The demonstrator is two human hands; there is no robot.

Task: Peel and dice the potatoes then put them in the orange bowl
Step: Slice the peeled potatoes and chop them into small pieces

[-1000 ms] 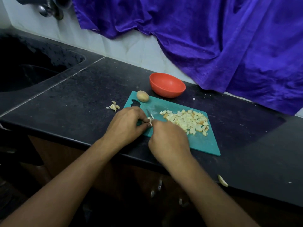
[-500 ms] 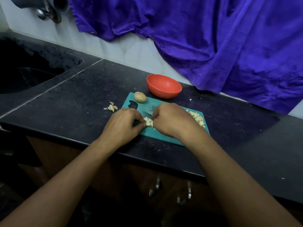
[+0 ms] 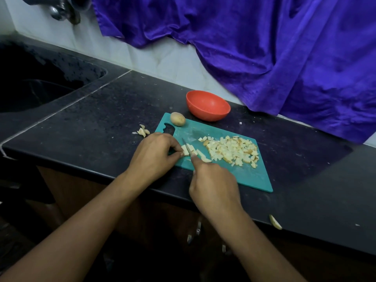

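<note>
I see left hand (image 3: 154,155) pinching potato strips (image 3: 184,150), right hand (image 3: 213,186) gripping knife (image 3: 187,146) on board (image 3: 244,176); black counter (image 3: 101,119), purple cloth (image 3: 264,47) behind board.

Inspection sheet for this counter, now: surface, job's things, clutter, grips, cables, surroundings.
Surface: dark counter, speckled with crumbs; teal board near its front edge.
Job's things: dice pile on the board; whole potato at the board's far left corner; orange bowl behind the board, empty.
Clutter: peels left of the board; one scrap at the counter's front edge.
Grips: left hand pinches a potato piece; right hand holds the knife, blade on that piece.
Cables: nothing seen.
Surroundings: sink far left, tap above it, purple cloth over the wall.
</note>
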